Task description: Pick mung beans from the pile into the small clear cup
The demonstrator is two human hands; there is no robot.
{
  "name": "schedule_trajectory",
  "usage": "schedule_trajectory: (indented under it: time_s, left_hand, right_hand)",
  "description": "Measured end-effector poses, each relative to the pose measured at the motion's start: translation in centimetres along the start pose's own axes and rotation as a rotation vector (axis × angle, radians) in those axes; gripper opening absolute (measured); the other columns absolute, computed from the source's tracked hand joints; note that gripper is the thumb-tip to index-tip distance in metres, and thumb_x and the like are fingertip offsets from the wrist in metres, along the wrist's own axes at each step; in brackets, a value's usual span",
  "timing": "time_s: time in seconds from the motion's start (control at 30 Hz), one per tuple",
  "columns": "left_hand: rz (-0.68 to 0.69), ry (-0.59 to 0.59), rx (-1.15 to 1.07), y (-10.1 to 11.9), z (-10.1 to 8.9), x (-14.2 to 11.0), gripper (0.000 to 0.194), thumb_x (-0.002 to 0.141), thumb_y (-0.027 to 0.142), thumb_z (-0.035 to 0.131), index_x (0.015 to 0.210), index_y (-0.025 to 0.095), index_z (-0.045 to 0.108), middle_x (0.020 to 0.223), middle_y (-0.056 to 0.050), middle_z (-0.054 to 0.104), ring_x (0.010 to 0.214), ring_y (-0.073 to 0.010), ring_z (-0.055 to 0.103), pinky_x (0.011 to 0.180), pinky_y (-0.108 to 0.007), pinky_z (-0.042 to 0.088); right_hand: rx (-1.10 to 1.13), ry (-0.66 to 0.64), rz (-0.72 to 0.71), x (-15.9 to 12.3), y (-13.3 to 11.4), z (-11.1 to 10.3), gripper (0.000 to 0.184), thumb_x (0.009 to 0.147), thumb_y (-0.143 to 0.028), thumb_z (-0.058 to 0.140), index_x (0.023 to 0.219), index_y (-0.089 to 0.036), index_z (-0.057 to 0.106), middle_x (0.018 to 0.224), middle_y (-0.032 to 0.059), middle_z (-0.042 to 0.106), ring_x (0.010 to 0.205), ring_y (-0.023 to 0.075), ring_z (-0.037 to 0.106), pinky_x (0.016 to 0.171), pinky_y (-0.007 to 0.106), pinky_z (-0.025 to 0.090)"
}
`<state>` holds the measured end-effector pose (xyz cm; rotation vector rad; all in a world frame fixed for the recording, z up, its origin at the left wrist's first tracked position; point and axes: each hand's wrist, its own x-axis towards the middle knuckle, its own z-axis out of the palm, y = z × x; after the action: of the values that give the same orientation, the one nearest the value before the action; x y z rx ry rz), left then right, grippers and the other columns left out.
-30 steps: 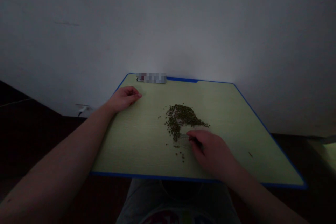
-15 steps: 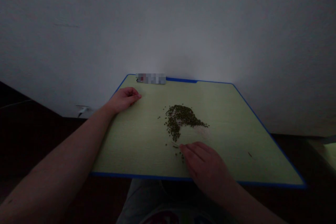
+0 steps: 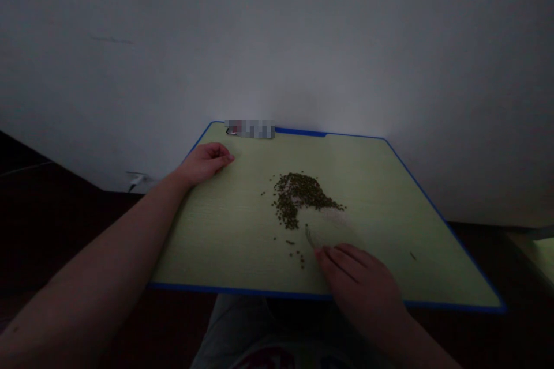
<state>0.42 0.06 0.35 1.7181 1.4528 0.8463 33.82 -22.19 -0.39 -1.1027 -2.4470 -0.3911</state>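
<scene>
No legible txt anywhere; only a pixelated patch (image 3: 250,129) at far edge of green tabletop (image 3: 216,242), unreadable.

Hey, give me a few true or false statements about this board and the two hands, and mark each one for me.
1. The board has a blue edge. True.
2. The left hand grips a bowl. False: it lies on the board near the far edge, with nothing showing in it.
3. The right hand sits on top of the heap of beans. False: it is nearer the person, apart from the heap, close to a few stray beans.
4. A small dark speck lies alone, to the right of the right hand. True.
</scene>
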Motion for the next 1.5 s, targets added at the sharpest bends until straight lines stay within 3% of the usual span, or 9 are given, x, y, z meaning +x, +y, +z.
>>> schedule_trajectory:
  time_s: [0.23, 0.5, 0.77, 1.1, 1.5]
  left_hand:
    - [0.014, 0.001, -0.005, -0.2, 0.0, 0.1, 0.025, 0.070, 0.042, 0.066, 0.070, 0.019, 0.056, 0.049, 0.005, 0.046, 0.045, -0.0092, 0.041, 0.045, -0.024, 0.030]
    - [0.019, -0.007, 0.002, -0.2, 0.0, 0.0, 0.024, 0.070, 0.041, 0.066, 0.071, 0.019, 0.057, 0.051, 0.004, 0.048, 0.045, -0.0097, 0.042, 0.045, -0.024, 0.031]
    - [0.015, -0.004, -0.007, -0.2, 0.0, 0.0, 0.024, 0.070, 0.041, 0.066, 0.069, 0.019, 0.057, 0.050, 0.004, 0.047, 0.046, -0.0101, 0.041, 0.045, -0.025, 0.031]
    - [0.017, -0.016, -0.004, -0.5, -0.1, 0.0, 0.024, 0.072, 0.041, 0.066, 0.071, 0.019, 0.057, 0.050, 0.005, 0.047, 0.045, -0.0093, 0.040, 0.045, -0.024, 0.030]
    - [0.019, -0.024, 0.000, -0.6, 0.0, 0.2, 0.026, 0.071, 0.043, 0.065, 0.071, 0.018, 0.057, 0.049, 0.006, 0.046, 0.044, -0.0087, 0.040, 0.045, -0.023, 0.030]
  right_hand:
    - [-0.032, -0.024, 0.023, -0.8, 1.1, 0.0, 0.031, 0.090, -0.009, 0.043, 0.106, -0.012, 0.069, 0.092, 0.0119, 0.074, 0.082, 0.0238, 0.067, 0.071, 0.038, 0.058]
    - [0.046, 0.002, 0.050, 0.6, 1.2, 0.2, 0.030, 0.088, -0.008, 0.047, 0.105, -0.013, 0.071, 0.090, 0.0107, 0.074, 0.081, 0.0215, 0.068, 0.073, 0.036, 0.059]
    - [0.152, 0.035, -0.017, 1.3, -0.3, 0.1, 0.025, 0.091, -0.009, 0.045, 0.099, -0.012, 0.069, 0.083, 0.0069, 0.074, 0.074, 0.0196, 0.067, 0.070, 0.034, 0.058]
    - [0.100, 0.017, -0.001, 1.6, -2.3, 0.9, 0.028, 0.091, -0.007, 0.044, 0.107, -0.010, 0.067, 0.089, 0.0104, 0.073, 0.078, 0.0222, 0.065, 0.068, 0.036, 0.055]
    - [0.036, 0.057, 0.059, 0.3, -1.0, -0.2, 0.025, 0.092, -0.009, 0.044, 0.098, -0.011, 0.069, 0.081, 0.0075, 0.073, 0.073, 0.0195, 0.065, 0.070, 0.032, 0.055]
